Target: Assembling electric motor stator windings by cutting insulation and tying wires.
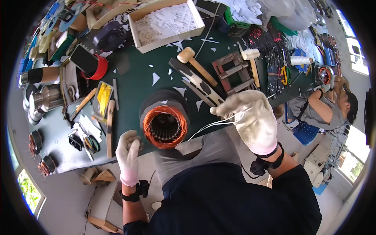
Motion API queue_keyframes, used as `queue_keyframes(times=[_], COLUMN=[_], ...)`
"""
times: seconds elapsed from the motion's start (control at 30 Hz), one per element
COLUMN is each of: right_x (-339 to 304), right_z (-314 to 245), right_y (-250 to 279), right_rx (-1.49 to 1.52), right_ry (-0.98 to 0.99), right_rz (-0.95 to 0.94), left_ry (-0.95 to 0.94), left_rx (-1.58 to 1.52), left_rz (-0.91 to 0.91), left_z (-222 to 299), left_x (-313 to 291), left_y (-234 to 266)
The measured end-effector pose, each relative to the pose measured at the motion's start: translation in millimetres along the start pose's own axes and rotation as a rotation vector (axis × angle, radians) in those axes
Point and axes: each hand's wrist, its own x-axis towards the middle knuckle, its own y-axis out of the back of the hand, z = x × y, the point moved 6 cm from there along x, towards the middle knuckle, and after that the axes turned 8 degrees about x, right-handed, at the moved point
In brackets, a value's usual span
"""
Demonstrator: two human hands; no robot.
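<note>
A motor stator (pixel 148 124) with a ring of orange-red copper windings stands at the near edge of the bench, its bore turned toward me. My right hand (pixel 252 121), in a pale work glove, is raised to the right of it. Its fingers are closed on white cord (pixel 209 124), whose strands run left and down to the stator's right side. Left of the stator is my gloved left hand (pixel 129 150), fingers curled in. Whether it grips anything is hidden.
Beyond the stator lie a wooden mallet (pixel 199 66), dark strips (pixel 199 84), a rusty metal frame (pixel 233 72) and a white-headed mallet (pixel 252 62). A box of white slips (pixel 168 23) is at the back. Left are a yellow-filled tray (pixel 102 100) and scissors (pixel 92 144). A co-worker (pixel 325 105) sits right.
</note>
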Motion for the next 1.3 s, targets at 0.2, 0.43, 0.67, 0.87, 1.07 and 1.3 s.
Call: queue_keyframes(times=[0.2, 0.43, 0.67, 0.87, 1.07, 1.3], right_x=[0, -14, -82, -179, -232, -215], right_z=[19, 42, 59, 96, 145, 144], right_y=[42, 78, 52, 53, 69, 108], right_rx=[0.088, 0.172, 0.139, -0.313, -0.671, -0.876], right_ry=[0.136, 0.176, 0.319, 0.365, -0.057, 0.132], right_rz=[0.110, -0.210, -0.306, -0.132, -0.089, -0.046], left_ry=[-0.177, -0.331, -0.549, -0.690, -0.755, -0.979], left_rx=[0.033, 0.044, 0.063, 0.005, 0.033, 0.153], left_rz=[0.068, 0.174, 0.225, 0.172, 0.181, 0.445], left_z=[-38, -59, -72, -101, -112, -38], left_x=[42, 50, -3, -57, -99, -39], left_y=[-5, 5, 1, -10, -3, -20])
